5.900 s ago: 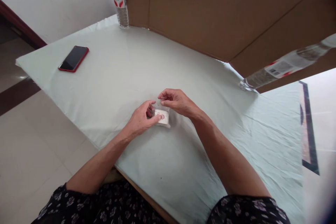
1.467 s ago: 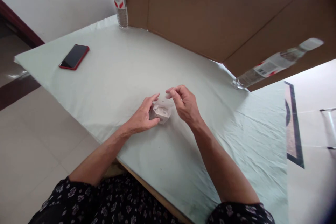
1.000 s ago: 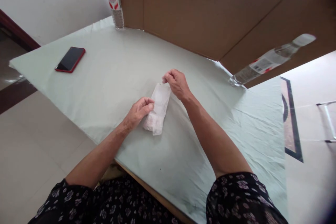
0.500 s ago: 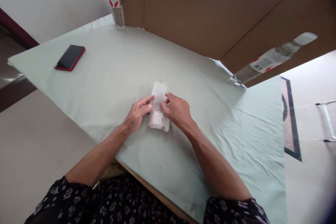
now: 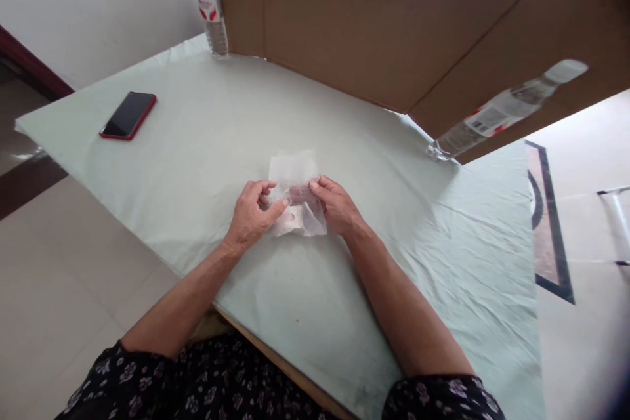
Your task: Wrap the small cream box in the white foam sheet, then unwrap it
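Observation:
A translucent white wrap, perhaps bubble wrap (image 5: pixel 294 164), lies partly spread on the table in front of me. On its near part sits a small whitish packet (image 5: pixel 290 216) with a reddish mark; its kind is not clear. My right hand (image 5: pixel 337 205) pinches the wrap's right edge between thumb and fingertips. At the left side is my left hand (image 5: pixel 253 213), thumb resting against the wrap by the packet, the fingers curved and apart from the thumb.
A light green cloth (image 5: pixel 197 144) covers the table. A phone with a red case (image 5: pixel 128 116) lies at the left. One water bottle (image 5: pixel 211 10) stands at the back left, another bottle (image 5: pixel 502 115) at the right, both before a tall cardboard panel (image 5: pixel 335 20).
The wrap has gone from a narrow folded bundle to a wider, opened sheet, and the packet shows more. My right hand now grips its right edge; my left thumb has moved over the wrap.

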Demonstrator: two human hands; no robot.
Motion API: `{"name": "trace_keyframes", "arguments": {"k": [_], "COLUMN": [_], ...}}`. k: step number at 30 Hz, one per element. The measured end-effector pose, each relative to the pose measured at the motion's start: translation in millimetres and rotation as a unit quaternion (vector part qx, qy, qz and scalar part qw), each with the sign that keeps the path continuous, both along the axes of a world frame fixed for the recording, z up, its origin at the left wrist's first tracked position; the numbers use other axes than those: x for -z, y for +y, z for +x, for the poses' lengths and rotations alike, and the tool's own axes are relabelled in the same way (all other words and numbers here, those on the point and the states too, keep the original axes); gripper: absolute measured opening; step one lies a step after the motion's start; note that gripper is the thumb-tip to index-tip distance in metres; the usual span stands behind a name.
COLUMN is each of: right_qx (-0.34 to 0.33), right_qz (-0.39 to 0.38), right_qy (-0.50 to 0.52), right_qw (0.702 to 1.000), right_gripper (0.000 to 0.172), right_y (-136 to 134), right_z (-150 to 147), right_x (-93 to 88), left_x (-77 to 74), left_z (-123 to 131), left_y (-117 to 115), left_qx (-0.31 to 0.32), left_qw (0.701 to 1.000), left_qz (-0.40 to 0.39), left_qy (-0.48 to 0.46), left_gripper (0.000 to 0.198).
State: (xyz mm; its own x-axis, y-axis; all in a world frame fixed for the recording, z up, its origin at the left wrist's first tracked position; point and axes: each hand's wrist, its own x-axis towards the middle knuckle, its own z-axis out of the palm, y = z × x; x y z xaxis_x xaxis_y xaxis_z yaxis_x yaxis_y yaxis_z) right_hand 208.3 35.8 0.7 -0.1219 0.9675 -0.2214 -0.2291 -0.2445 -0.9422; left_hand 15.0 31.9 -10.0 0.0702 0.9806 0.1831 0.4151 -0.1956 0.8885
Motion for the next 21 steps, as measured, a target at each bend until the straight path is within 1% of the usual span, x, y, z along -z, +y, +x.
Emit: {"name": "trace_keyframes", "arguments": {"k": [2,5,7,10,13,17,19,21], "right_qx": [-0.017,-0.007,0.011,0.057,0.106,0.165,0.199,0.244], "right_qz": [-0.005,-0.018,-0.026,-0.023,-0.009,0.042,0.07,0.115], "right_qy": [0.028,0.06,0.067,0.052,0.008,-0.076,-0.137,-0.221], "right_qw": [0.999,0.998,0.997,0.997,0.994,0.982,0.968,0.937], "right_gripper": [0.036,0.04,0.042,0.041,0.036,0.028,0.023,0.019], "right_y": [3,4,4,3,4,9,11,11], "right_z": [-3,-6,-6,-3,3,16,24,31], "right_x": [-0.6,1.7,4.2,7.0,10.0,17.5,19.7,17.3], "left_x": [-0.4,-1.7,-3.3,-6.7,-9.1,-4.9,-0.7,2.1], "left_z": [1,0,-2,-6,-9,-16,-20,-25], "left_y": [0,3,5,7,8,14,19,22], "left_qx": [-0.004,-0.007,0.002,0.013,-0.011,-0.074,-0.091,-0.106], "left_qw": [1.0,0.999,0.998,0.994,0.992,0.984,0.983,0.984], "left_qz": [-0.009,-0.036,-0.068,-0.099,-0.103,-0.096,-0.096,-0.089], "left_qy": [0.01,0.01,-0.007,-0.035,-0.068,-0.129,-0.129,-0.112], "left_gripper": [0.039,0.037,0.029,0.013,0.008,0.01,0.013,0.018]}}
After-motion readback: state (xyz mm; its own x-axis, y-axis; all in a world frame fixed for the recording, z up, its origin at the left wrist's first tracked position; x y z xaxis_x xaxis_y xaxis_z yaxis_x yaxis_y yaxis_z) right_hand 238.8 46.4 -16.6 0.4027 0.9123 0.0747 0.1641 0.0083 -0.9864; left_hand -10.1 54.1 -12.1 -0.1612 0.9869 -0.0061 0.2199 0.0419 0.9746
